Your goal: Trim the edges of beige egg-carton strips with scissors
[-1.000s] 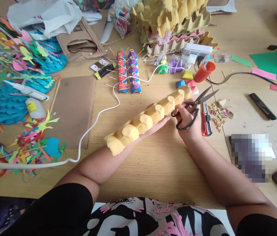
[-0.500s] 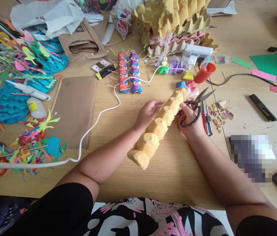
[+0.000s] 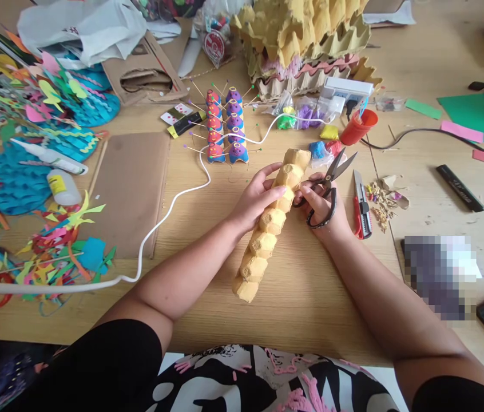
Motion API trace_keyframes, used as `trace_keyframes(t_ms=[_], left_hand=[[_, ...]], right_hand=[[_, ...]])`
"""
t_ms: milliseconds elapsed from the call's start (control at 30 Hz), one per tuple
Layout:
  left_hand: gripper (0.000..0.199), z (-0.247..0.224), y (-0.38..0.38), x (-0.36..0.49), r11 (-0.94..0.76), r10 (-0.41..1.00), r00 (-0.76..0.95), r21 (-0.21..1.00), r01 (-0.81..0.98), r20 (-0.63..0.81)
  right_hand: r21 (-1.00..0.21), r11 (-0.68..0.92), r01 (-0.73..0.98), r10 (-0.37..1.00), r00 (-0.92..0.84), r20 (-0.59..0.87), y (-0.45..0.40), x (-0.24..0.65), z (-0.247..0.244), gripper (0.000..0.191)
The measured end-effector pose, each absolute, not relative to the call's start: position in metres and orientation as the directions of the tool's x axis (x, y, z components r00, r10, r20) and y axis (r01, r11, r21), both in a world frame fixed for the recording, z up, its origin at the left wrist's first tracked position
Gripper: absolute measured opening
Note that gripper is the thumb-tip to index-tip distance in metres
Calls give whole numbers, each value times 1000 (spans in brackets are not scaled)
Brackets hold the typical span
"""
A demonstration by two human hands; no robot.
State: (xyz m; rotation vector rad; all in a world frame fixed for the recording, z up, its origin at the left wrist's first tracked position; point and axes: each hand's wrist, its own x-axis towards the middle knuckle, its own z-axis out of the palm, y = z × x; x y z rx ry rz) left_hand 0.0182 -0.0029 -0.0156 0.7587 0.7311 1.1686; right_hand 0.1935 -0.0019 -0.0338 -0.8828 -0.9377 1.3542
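A long strip of yellow egg carton point(image 3: 263, 243) with several cups in a row slants over the middle of the table, its upper end tipped to the right. My left hand point(image 3: 259, 200) grips it near the upper part, thumb across the top and fingers behind. My right hand point(image 3: 325, 209) holds black-handled scissors point(image 3: 332, 178), whose blades stand apart and point up and to the right. The fingertips of that hand are at the strip's right edge. Beyond the strip stand two painted carton pieces, one red and blue point(image 3: 215, 126), one purple and blue point(image 3: 235, 126), with pins sticking out.
A white cable point(image 3: 173, 203) crosses the table. To the right lie a red utility knife point(image 3: 361, 206), carton scraps point(image 3: 385, 197) and a red cup point(image 3: 358, 127). Brown cardboard point(image 3: 128, 194) and paper scraps point(image 3: 62, 257) lie left. Stacked egg trays point(image 3: 306, 46) stand behind.
The yellow strip has turned steeper and its upper end has moved left. My left hand has closed round it with the thumb on top. My right hand and the scissors have shifted slightly left.
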Motion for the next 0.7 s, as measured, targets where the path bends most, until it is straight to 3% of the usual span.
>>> trace_keyframes(t_ms=[133,333,500,700], left_hand=[[64,-17,-4,17,202,975,184,847,-491,-126],[70,-14,-7,19,203,977,154,851,-484,-145],[64,-13,-4,17,169,984,138,822,-544,-112],[52,-18,3,9,219,975,153,788,-575,-160]], right_hand=[[-936,8,-352,999,-47,26,-4,193,-32,63],[-977,38,-210,999,-26,44,-14,191,-23,53],[-985,126,117,991,-48,122,-17,198,-22,48],[-848,174,501,985,-79,155,-14,203,-28,52]])
